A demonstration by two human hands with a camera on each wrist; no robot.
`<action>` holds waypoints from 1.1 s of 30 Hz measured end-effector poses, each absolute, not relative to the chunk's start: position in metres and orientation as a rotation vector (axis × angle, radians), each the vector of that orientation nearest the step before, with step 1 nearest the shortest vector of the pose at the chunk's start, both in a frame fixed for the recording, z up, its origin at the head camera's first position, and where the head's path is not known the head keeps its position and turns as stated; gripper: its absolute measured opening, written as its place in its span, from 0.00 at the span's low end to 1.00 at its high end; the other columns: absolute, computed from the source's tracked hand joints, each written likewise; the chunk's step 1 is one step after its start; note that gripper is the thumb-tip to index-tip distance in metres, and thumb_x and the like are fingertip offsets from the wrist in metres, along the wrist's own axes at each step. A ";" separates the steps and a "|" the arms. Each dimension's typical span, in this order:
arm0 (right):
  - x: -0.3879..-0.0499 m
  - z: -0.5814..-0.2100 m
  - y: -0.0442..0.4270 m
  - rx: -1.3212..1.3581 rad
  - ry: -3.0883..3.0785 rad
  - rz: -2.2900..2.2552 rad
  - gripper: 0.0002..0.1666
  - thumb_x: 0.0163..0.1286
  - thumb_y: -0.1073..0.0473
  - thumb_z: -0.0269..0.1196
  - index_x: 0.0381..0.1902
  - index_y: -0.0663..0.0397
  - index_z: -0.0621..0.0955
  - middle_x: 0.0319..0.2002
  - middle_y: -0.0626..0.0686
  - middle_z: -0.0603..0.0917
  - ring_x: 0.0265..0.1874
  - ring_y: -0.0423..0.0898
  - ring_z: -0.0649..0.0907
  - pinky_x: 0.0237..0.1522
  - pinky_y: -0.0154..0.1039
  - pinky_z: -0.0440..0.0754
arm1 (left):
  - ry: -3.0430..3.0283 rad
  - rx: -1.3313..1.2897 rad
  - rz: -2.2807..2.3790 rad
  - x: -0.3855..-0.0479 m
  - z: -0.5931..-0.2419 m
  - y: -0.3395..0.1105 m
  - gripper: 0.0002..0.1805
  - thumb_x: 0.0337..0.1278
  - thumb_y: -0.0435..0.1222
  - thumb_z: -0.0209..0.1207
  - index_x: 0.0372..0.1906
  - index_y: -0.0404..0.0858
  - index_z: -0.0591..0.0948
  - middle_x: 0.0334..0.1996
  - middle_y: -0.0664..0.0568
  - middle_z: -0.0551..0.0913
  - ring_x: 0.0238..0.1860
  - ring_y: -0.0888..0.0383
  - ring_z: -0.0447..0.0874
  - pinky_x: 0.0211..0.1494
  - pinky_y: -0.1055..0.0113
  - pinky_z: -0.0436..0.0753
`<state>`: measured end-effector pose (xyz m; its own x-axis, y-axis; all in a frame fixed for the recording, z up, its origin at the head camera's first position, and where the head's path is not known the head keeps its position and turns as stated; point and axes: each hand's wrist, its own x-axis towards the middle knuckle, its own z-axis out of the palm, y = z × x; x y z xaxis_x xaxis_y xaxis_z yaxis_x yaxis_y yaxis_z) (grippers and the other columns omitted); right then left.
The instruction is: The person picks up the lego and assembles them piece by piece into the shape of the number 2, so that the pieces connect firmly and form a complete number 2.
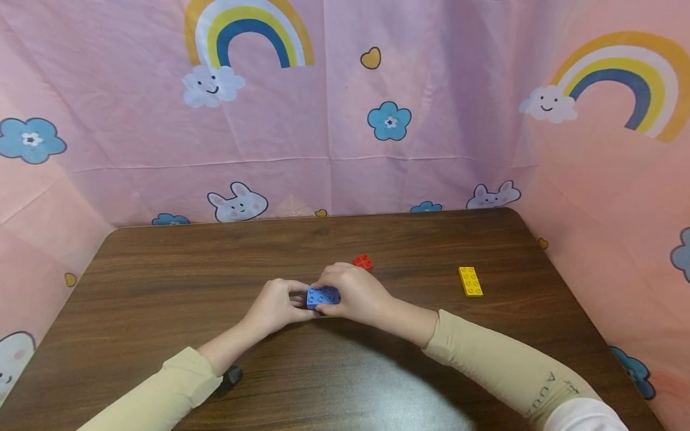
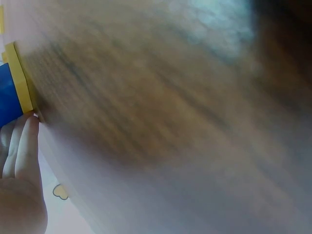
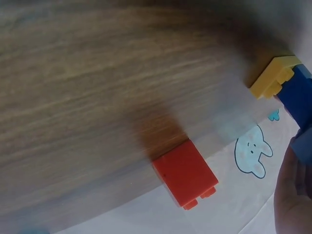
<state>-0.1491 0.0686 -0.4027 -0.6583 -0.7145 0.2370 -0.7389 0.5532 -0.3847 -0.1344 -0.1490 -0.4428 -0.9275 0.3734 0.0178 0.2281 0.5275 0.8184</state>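
Blue brick (image 1: 322, 296): at the fingertips of both hands, above a lower yellow brick (image 3: 267, 80) that shows two uncovered studs.
Brick joint: a tilted or one-sided push from the right fingers could leave the pair skewed or apart, likelier if the left fingers brace loosely; how firmly they are joined cannot be told.
Blue studs: facing up, the long axis running from left fingers to right.
Right hand (image 1: 353, 291): thumb and fingers clamped on the blue brick.
Left hand (image 1: 272, 308): thumb and fingers apart about its left end; any pinch cannot be told.
Red brick (image 1: 363, 262): just beyond the right fingers.
Other yellow brick (image 1: 471, 281): well right of the right fingers, on the table (image 1: 162, 287).
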 end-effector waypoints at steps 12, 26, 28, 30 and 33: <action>-0.150 -0.403 0.070 1.284 -2.723 0.714 0.20 0.65 0.52 0.79 0.52 0.52 0.90 0.47 0.48 0.91 0.51 0.43 0.87 0.56 0.36 0.89 | 2.590 0.506 1.363 -0.134 -0.442 -0.149 0.18 0.51 0.29 0.79 0.47 0.27 0.89 0.45 0.35 0.92 0.45 0.45 0.95 0.46 0.65 0.94; -0.150 -0.402 0.076 1.264 -2.772 0.729 0.22 0.65 0.51 0.79 0.55 0.51 0.89 0.49 0.48 0.91 0.51 0.43 0.87 0.56 0.38 0.89 | 2.584 0.461 1.331 -0.134 -0.439 -0.147 0.21 0.52 0.30 0.79 0.50 0.25 0.88 0.48 0.33 0.91 0.48 0.43 0.95 0.49 0.65 0.93; -0.150 -0.403 0.078 1.248 -2.788 0.726 0.23 0.65 0.50 0.79 0.55 0.50 0.89 0.49 0.48 0.91 0.51 0.42 0.87 0.56 0.38 0.89 | 2.591 0.454 1.319 -0.135 -0.440 -0.147 0.21 0.52 0.30 0.79 0.50 0.26 0.88 0.48 0.34 0.91 0.49 0.43 0.94 0.50 0.64 0.93; -0.149 -0.403 0.079 1.234 -2.798 0.727 0.23 0.65 0.49 0.79 0.55 0.49 0.89 0.48 0.47 0.91 0.50 0.42 0.87 0.55 0.38 0.89 | 2.598 0.448 1.312 -0.135 -0.440 -0.146 0.21 0.51 0.31 0.79 0.50 0.26 0.89 0.48 0.34 0.91 0.49 0.43 0.94 0.51 0.64 0.93; -0.149 -0.404 0.081 1.218 -2.810 0.736 0.23 0.65 0.49 0.79 0.55 0.49 0.89 0.48 0.47 0.91 0.50 0.42 0.87 0.54 0.38 0.89 | 2.605 0.426 1.300 -0.135 -0.440 -0.146 0.21 0.51 0.31 0.80 0.50 0.27 0.89 0.48 0.35 0.92 0.50 0.43 0.94 0.51 0.64 0.93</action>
